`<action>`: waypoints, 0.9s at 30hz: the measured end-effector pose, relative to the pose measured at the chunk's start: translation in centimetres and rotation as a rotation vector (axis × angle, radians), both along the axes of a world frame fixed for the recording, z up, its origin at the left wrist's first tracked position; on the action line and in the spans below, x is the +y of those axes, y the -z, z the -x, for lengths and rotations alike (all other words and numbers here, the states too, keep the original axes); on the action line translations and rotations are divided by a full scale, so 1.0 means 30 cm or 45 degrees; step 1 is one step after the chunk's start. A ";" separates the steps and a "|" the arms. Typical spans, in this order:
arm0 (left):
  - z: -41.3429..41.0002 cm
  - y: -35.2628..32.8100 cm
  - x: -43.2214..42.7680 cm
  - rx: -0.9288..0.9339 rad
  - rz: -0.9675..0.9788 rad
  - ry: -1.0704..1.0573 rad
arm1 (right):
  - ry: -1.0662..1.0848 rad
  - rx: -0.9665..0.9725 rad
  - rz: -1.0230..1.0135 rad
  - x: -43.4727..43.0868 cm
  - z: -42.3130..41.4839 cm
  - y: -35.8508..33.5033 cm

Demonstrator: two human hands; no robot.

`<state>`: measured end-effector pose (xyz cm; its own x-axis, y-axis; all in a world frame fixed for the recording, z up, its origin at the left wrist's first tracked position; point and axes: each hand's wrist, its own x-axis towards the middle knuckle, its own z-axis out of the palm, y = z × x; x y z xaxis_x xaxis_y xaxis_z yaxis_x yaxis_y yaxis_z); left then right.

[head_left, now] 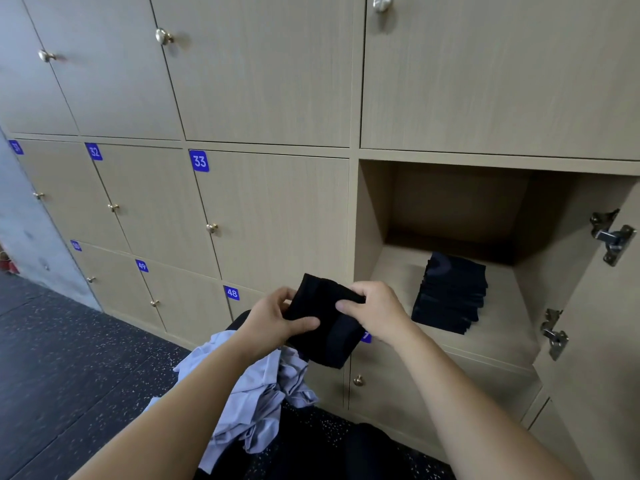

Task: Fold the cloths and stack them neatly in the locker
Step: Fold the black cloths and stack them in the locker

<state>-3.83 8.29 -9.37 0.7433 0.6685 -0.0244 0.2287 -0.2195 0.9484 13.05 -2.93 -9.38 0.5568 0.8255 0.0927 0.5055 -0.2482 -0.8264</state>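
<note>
Black cloth (pixel 322 327), matte and folded into a thick oblong, is pinched at both sides: the left hand (pixel 273 323) clamps its left edge under the thumb, and the right hand (pixel 374 310) curls over its right. Its long axis points toward the lockers, and it is held just left of the open locker (pixel 372 209). On that locker's wood-grain floor, near the front edge, sits a squared stack (pixel 450 292) of dark cloths. Crumpled pale grey cloths (pixel 256 393) lie below.

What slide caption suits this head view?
Left hand and right hand grip a black cloth before an open locker holding a folded stack.
</note>
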 end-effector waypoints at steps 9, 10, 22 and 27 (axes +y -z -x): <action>0.001 0.024 0.028 -0.190 0.291 -0.162 | 0.034 0.214 -0.128 -0.024 -0.028 0.013; -0.005 0.025 0.025 -0.217 0.333 -0.141 | 0.041 0.224 -0.149 -0.024 -0.030 0.014; -0.065 0.017 -0.006 -0.040 0.285 0.052 | -0.033 0.250 -0.051 -0.066 -0.090 -0.002; -0.134 0.000 -0.022 0.096 0.087 0.045 | -0.074 0.237 0.022 -0.080 -0.128 -0.003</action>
<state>0.20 7.64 -9.39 0.7606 0.6369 -0.1255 0.2930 -0.1643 0.9419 16.88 -5.35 -9.28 0.5142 0.8574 -0.0222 0.3582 -0.2382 -0.9027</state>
